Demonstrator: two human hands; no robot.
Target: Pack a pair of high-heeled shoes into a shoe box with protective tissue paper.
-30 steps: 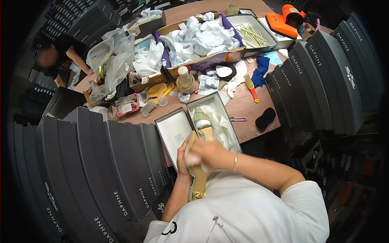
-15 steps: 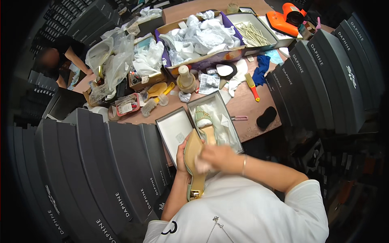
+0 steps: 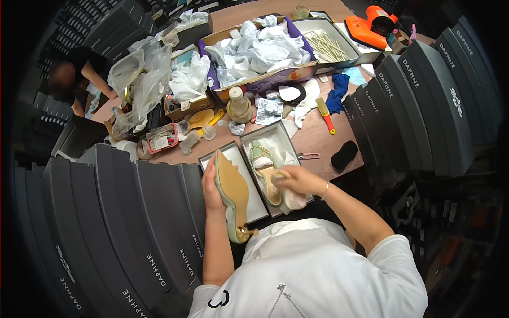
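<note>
My left hand (image 3: 213, 192) grips a pale green heeled sandal (image 3: 233, 183) upright with its tan sole in view and its gold heel low, near my shirt. In my closed right hand (image 3: 299, 181) is a pale, crumpled cloth (image 3: 295, 200), partly blurred. That hand is over the near part of an open shoebox (image 3: 282, 133). Inside the box lies a matching green sandal (image 3: 262, 159) with a gold chain trim, among white tissue. The grey-edged box lid (image 3: 255, 203) lies left of the box, partly behind the held sandal.
Stacks of dark shoeboxes (image 3: 159, 212) rise on both sides. Farther back stand a purple carton (image 3: 291, 73) of crumpled paper, a box of thin sticks (image 3: 326, 46) and a jar (image 3: 239, 110). A brush (image 3: 326, 115) and a black pad (image 3: 344, 155) lie right. Another person (image 3: 95, 77) is far left.
My left hand has carried the sandal left and away from my right hand. My right hand, with the cloth, has come off the sole and moved right, over the shoebox.
</note>
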